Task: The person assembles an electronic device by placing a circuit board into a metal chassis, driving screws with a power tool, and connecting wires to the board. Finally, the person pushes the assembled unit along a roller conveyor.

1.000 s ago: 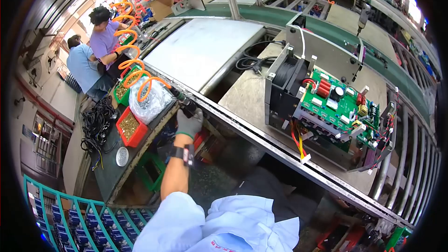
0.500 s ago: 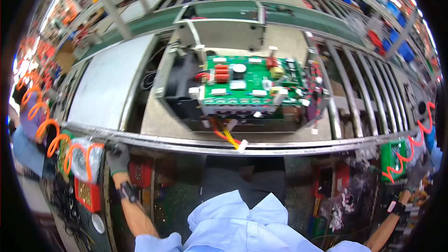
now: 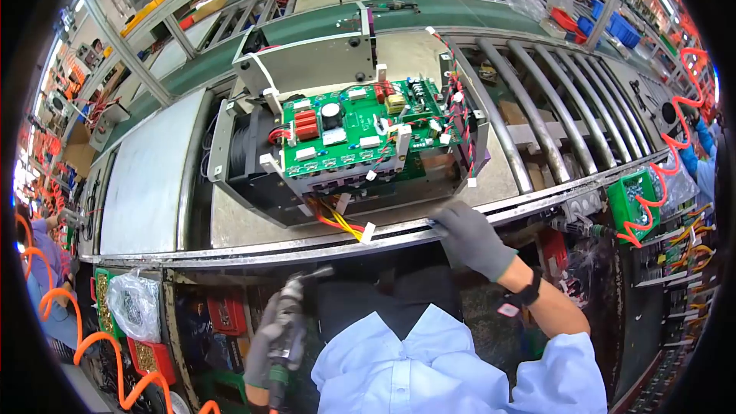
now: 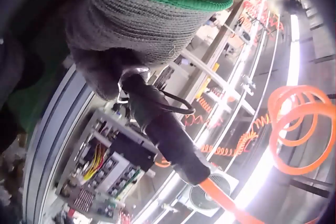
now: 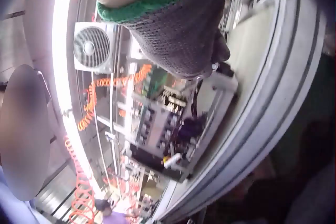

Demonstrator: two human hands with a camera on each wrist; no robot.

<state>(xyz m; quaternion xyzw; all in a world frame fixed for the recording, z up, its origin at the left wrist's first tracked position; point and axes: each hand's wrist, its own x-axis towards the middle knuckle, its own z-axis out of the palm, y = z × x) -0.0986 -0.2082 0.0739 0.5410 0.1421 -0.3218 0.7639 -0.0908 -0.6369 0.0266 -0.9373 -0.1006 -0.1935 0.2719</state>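
In the head view my gloved left hand (image 3: 262, 345) grips a pneumatic screwdriver (image 3: 287, 310), its bit end pointing up toward the conveyor edge. From the tool's black end, an orange coiled hose (image 4: 226, 200) trails in the left wrist view. My gloved right hand (image 3: 475, 244) is at the front rail (image 3: 399, 239), fingers bent, with a small shiny metal piece (image 5: 214, 67) at the fingertips. Beyond both hands stands an open metal chassis (image 3: 257, 77) with a green circuit board (image 3: 353, 126) on top. Red and yellow wires (image 3: 337, 221) hang from its front.
Rollers (image 3: 537, 123) run to the right of the chassis. A white board (image 3: 149, 176) lies on the left. Red bin (image 3: 153, 360) and plastic bag (image 3: 134, 303) stand at lower left, a green bin (image 3: 632, 203) at right. Another screwdriver (image 3: 575, 226) lies beside that bin.
My left hand has brought the screwdriver from the left-hand bins toward my body. My right hand has come from the right-hand bin to the front rail. The head view has swung right.
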